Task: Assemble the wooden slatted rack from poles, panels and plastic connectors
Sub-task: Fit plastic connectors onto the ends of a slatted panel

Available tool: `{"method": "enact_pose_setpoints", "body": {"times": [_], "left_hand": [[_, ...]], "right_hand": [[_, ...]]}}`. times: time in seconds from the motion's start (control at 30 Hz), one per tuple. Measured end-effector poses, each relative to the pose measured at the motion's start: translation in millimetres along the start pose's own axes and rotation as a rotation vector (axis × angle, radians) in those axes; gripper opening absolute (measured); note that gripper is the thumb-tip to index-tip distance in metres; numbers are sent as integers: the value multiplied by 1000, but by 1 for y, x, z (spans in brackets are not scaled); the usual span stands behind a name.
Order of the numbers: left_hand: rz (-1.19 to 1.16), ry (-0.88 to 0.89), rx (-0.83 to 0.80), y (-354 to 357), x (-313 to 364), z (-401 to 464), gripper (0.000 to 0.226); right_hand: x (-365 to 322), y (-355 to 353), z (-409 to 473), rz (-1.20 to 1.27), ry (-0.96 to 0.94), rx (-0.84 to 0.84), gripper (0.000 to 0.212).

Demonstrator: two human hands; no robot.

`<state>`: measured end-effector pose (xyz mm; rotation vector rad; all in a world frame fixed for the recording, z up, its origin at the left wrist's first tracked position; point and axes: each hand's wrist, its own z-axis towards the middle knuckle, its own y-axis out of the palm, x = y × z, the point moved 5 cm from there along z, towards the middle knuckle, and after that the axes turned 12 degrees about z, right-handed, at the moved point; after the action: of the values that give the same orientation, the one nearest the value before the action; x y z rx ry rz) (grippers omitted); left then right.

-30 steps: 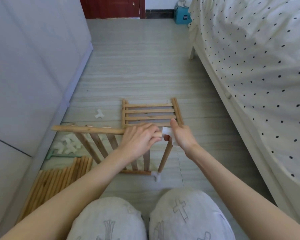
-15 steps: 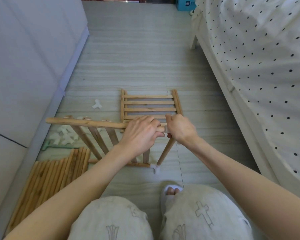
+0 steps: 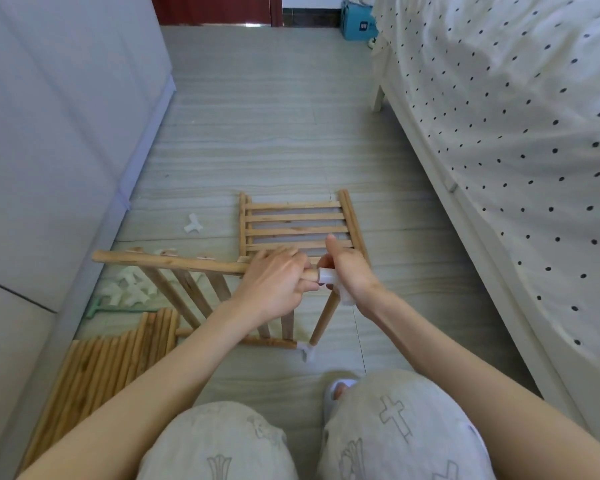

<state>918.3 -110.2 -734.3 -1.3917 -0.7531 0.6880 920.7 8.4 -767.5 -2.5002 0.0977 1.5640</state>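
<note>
Both your hands meet at the raised panel's (image 3: 187, 289) top pole (image 3: 167, 262): your left hand (image 3: 274, 285) curls round the pole's right end, and your right hand (image 3: 350, 271) grips the white plastic connector (image 3: 328, 276) at that tip, thumb up. Second panel (image 3: 297, 223) lies flat on the floor (image 3: 274, 133) just beyond.

Support surface: pale grey-green striped floor (image 3: 274, 109), bounded by a grey cabinet on the left and a bed frame on the right. Lying flat on it, centre: one slatted panel (image 3: 293, 221). Left of that, apart: a single white connector (image 3: 192, 224). Nearer the cabinet: a heap of white connectors (image 3: 127, 289) on a green bag. Lower left: a bundle of wooden poles (image 3: 97, 372), laid parallel. A corner connector (image 3: 307, 351) rests on the floor.
</note>
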Motion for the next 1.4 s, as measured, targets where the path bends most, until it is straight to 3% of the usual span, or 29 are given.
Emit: {"method": "enact_pose_setpoints", "body": {"times": [0.1,0.23,0.47,0.63,0.77,0.87,0.97,1.13,1.2,1.23,1.33,1.4], "left_hand": [[-17,0,40,-8,-1,-4,22],[-167,-67,144,-39,-8,-2,17],[-589,-125,74,-73,-30,-17,25],[-880,-97,-52,-73,-36,-50,23],[-847,-111,-122,-80,-34,-59,3],[-805,-123,-191,-91,-37,-57,11],[-933,-211,-234,-99,-41,-55,5],[-1357,-347,-157,-115,-48,-54,31],[-1429,-456,-126,-114,-55,-53,50],[-1455,-508,-108,-111,-59,-53,53],[-1594,-582,-44,-106,-68,-58,50],[-1668,-547,11,-108,-73,-63,49]], "right_hand": [[11,-3,-14,230,34,-64,51],[-20,-13,-23,305,-137,-123,45],[-98,4,-49,35,-311,-175,51],[-112,28,-72,-104,-416,-205,36],[-122,35,-85,-270,-439,-279,33],[-133,41,-90,-333,-418,-309,32],[-149,49,-92,-321,-413,-330,28],[-172,44,-92,-40,-464,-349,37],[-169,39,-88,-9,-567,-247,40],[-166,35,-85,-69,-659,-119,37],[-160,17,-79,-194,-803,253,28],[-151,11,-71,-276,-756,235,29]]}}
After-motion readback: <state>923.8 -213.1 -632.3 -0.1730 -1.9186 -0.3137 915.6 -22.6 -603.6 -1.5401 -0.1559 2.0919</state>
